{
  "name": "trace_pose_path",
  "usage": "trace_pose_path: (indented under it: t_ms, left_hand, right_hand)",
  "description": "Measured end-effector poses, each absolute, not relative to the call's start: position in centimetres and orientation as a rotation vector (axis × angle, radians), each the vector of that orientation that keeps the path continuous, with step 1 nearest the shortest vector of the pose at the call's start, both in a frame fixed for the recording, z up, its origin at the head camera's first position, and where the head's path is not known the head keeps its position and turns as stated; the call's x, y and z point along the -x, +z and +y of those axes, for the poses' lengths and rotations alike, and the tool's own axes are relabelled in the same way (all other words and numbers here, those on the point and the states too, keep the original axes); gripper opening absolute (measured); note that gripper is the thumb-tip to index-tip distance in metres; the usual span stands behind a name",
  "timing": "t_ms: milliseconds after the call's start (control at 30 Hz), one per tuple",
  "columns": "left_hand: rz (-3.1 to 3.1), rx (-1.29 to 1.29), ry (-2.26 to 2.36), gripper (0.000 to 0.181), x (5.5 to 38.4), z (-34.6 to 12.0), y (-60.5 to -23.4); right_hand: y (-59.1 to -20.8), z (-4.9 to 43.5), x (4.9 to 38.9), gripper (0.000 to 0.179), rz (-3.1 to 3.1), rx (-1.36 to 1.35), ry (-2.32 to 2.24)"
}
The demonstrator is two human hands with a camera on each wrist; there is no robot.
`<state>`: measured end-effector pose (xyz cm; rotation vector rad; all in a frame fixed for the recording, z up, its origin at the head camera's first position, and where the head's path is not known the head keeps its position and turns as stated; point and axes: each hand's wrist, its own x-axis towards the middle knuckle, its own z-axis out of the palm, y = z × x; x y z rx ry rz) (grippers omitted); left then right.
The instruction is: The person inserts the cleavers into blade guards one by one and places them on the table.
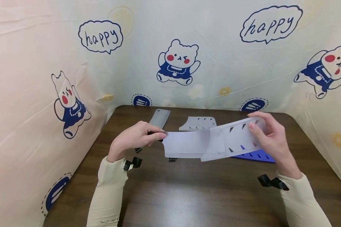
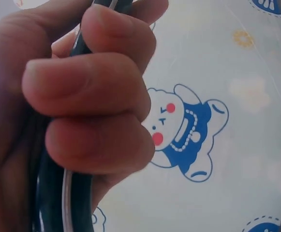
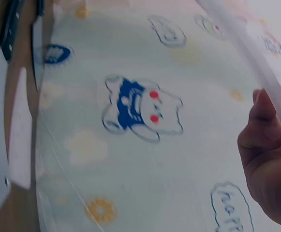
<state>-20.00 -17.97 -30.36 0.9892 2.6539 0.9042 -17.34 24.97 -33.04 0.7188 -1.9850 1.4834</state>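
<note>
My left hand grips the dark handle of a cleaver, its fingers curled round it in the left wrist view. The broad pale blade points to the right. In my right hand, thumb in front and fingers behind, is a translucent white blade guard with small slanted slots. The guard's wide end covers the tip part of the blade, whose end shows through the plastic. Both are held up over the table. The right wrist view shows the guard edge-on beside the hand.
Behind the hands on the brown table lie another cleaver and a second white slotted guard. A blue slotted guard lies partly under the right hand. A dark handle end shows below the held blade. Printed cloth surrounds the table.
</note>
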Motion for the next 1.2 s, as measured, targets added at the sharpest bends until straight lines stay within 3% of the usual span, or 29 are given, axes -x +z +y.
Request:
trace_pose_path:
  t_ms: [333,633,1200]
  left_hand:
    - [2.708,-1.061,0.895,0.017,19.7,-17.0,-29.8]
    - [2.658,-1.235,0.892,0.02,20.0,-13.2,-31.1]
    - [2.66,-1.147,0.874,0.017,19.6,-12.8,-32.2]
  right_hand:
    - [-33.7,23.9,17.5,0.033,-1.828,-0.673,1.589]
    - [-35.2,20.2,17.1,0.034,-1.947,-0.609,1.544]
    - [-36.0,19.2,16.5,0.037,-2.131,-0.629,1.541]
